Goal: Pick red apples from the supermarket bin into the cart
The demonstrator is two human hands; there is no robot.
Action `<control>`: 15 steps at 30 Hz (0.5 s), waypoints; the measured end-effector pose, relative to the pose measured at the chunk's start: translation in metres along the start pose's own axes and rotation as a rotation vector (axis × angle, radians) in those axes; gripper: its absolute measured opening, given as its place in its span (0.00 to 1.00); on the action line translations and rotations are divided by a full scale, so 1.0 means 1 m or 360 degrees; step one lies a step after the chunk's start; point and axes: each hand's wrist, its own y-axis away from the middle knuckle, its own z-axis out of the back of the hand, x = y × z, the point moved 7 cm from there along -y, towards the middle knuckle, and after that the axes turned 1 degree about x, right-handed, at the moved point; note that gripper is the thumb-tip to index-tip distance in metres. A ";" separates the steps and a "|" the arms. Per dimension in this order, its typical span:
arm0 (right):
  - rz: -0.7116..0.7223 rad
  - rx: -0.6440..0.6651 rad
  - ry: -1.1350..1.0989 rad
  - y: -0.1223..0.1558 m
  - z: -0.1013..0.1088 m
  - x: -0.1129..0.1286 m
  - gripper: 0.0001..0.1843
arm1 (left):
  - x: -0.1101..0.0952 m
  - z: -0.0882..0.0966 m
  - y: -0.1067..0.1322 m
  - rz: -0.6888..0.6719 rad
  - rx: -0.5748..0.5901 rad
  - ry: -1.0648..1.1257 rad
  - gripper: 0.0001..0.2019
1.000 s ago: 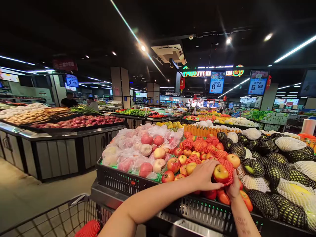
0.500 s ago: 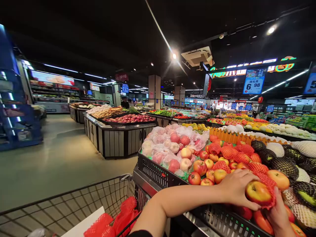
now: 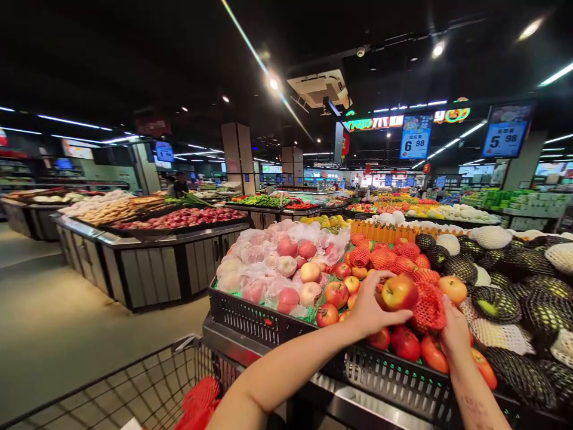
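Black crate (image 3: pixel 403 381), lower right of frame: above it, our half-curled left hand (image 3: pixel 370 306) gripped an apple (image 3: pixel 400 291); our curled right hand (image 3: pixel 455 333) held red netting (image 3: pixel 428 307).

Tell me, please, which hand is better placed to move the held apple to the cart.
Probably the left hand: its fingers hold the apple, and the cart stands on that side. The right hand is farther away, holding the red net.

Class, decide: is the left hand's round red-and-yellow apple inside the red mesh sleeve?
No, the left hand holds the apple bare, beside the sleeve in the right hand.
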 end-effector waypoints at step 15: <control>-0.0019 0.0034 0.0023 -0.003 0.000 -0.004 0.51 | 0.176 0.112 -0.051 0.0782 -0.0323 -0.0621 0.20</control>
